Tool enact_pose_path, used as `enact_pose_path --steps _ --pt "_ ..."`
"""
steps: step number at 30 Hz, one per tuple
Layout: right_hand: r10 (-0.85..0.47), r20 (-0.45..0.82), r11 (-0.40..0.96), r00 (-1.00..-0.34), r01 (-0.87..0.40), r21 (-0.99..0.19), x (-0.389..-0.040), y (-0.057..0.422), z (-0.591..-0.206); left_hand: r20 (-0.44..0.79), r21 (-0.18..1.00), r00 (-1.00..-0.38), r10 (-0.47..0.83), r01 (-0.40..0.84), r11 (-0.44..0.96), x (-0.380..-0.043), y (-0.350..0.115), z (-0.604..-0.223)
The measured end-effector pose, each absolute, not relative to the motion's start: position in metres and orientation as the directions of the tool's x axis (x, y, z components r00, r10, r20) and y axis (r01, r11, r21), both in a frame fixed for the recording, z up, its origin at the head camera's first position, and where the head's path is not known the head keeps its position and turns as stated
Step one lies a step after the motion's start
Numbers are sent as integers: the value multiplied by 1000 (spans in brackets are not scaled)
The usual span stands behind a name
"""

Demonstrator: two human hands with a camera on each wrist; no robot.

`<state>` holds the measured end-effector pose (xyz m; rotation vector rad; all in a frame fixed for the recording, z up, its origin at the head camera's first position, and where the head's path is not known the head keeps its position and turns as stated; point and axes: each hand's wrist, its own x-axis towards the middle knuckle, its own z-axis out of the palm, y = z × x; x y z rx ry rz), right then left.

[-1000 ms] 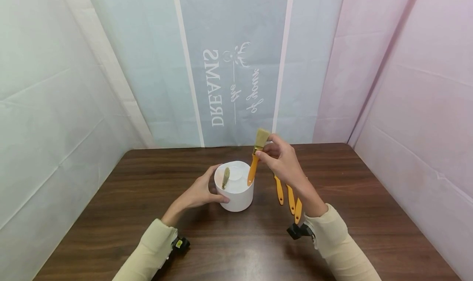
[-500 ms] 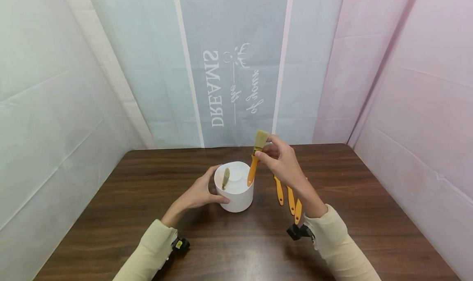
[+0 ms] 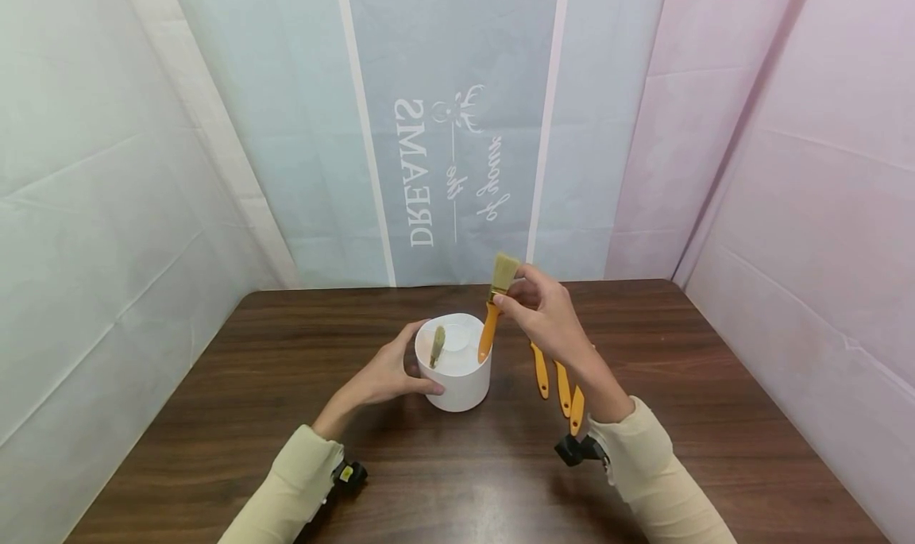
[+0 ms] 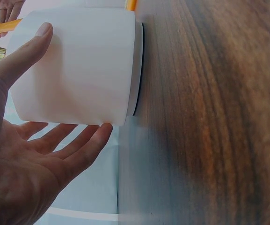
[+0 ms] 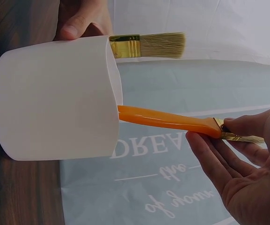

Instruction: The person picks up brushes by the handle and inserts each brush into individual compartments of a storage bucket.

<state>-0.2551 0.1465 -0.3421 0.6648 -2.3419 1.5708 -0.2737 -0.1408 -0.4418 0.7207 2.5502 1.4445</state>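
Pale fabric backdrop (image 3: 457,36) hangs across the upper frame, mirrored white lettering down its middle. Dark wood table (image 3: 286,345) fills the lower half.

White container (image 3: 461,393) stands upright on the table, just below frame centre, open mouth up. Left hand (image 3: 386,369) at its left side, grasping: thumb on the near wall, fingertips on the far side, container between them.

Right hand (image 3: 546,310), right of centre, pinches the held brush (image 3: 488,333) near its metal collar, thumb against fingers. Brush lies to the left of that hand, tilted, bristles up and leaning right, orange handle pointing down. Handle's lower end sits at the container mouth, by the right side of the rim; contact with the wall cannot be told.

Second brush (image 3: 438,345) leans inside the container at the left, bristles up, near the left hand; right wrist view shows its metal collar and bristles projecting past the rim.

Three orange handles (image 3: 564,389) lie on the table right of the container, below the right hand; their far ends are hidden behind the hand and forearm.
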Motion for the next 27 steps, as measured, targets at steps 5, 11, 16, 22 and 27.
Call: enact_pose_path --steps 5,11,16,22,27 --pt "-238 434 319 -869 -492 -810 -255 146 -340 122 842 -879 462 338 421 -274 -141 -441" --pt "-234 421 343 -876 -480 -808 -254 146 -339 122 845 -874 470 339 412 -274 -140 -441" --pt "-231 418 355 -879 -476 -804 -255 146 -339 121 846 -877 465 336 414 -274 -140 -441" --pt "-241 414 325 -878 -474 -818 -255 147 -340 120 848 -878 463 333 412 -274 -140 -440" --pt "-247 419 312 -874 -481 -820 -254 146 -340 102 849 -885 453 315 424 -274 -140 -440"
